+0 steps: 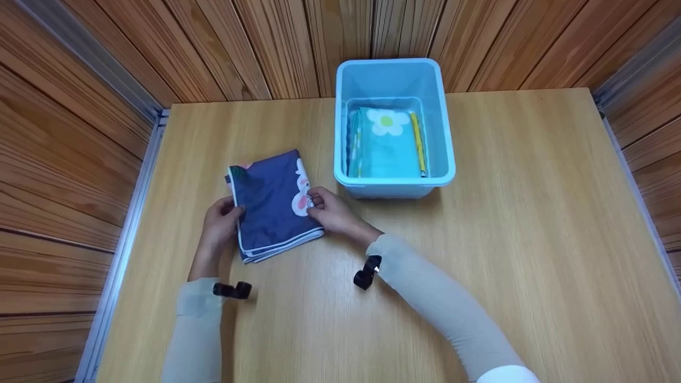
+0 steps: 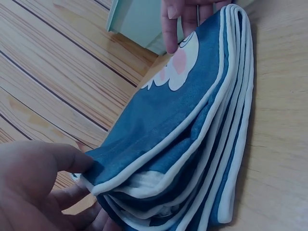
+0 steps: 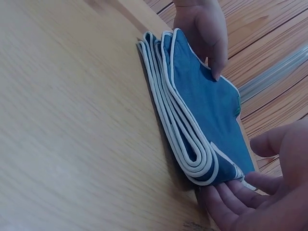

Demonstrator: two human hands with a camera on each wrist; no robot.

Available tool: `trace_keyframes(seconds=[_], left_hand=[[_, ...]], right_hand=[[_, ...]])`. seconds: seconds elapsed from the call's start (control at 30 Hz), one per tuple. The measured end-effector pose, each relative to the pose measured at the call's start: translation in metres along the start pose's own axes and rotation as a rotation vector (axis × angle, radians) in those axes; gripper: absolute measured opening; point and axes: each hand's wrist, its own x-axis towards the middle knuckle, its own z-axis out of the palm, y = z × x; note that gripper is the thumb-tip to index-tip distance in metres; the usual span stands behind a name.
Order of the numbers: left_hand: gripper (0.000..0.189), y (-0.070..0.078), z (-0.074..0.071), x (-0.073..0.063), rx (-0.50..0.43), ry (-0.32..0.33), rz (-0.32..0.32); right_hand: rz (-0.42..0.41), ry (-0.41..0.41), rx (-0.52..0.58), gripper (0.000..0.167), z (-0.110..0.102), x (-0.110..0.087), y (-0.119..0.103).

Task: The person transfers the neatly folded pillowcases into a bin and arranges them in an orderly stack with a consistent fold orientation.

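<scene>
A folded navy cloth (image 1: 268, 199) with white piped edges and a white rabbit print lies on the table, its layers stacked. At its left edge my left hand (image 1: 219, 223) pinches it, the thumb on top and the fingers below, as the left wrist view shows (image 2: 43, 178). My right hand (image 1: 334, 211) is at the opposite, folded edge beside the rabbit print. In the right wrist view, the fingers (image 3: 236, 195) of that hand touch the lower side of the fold, while its thumb stands apart from the cloth.
Behind and right of the cloth stands a light blue plastic bin (image 1: 393, 189). Inside it are a folded turquoise cloth (image 1: 391, 154) with a white flower and a thin yellow stick-like item (image 1: 417, 142). Wood-plank walls (image 1: 298, 48) border the wooden table (image 1: 532, 239).
</scene>
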Motion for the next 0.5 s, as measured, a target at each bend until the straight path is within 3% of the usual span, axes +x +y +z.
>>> trace_keyframes(seconds=[0.1, 0.3, 0.4, 0.5], left_hand=[[0.052, 0.001, 0.001, 0.000, -0.001, -0.003, 0.006], [0.054, 0.000, 0.006, 0.002, -0.002, 0.059, 0.048], [0.057, -0.002, 0.010, 0.004, -0.006, 0.079, 0.086], [0.062, -0.004, 0.015, 0.007, -0.016, 0.079, 0.167]], right_hand=[[-0.002, 0.008, 0.023, 0.041, 0.000, 0.001, 0.001], [-0.037, 0.012, 0.092, 0.045, 0.003, 0.004, 0.002], [-0.027, -0.003, 0.058, 0.054, 0.004, 0.006, 0.003], [-0.010, -0.030, -0.024, 0.063, 0.004, 0.007, 0.003]])
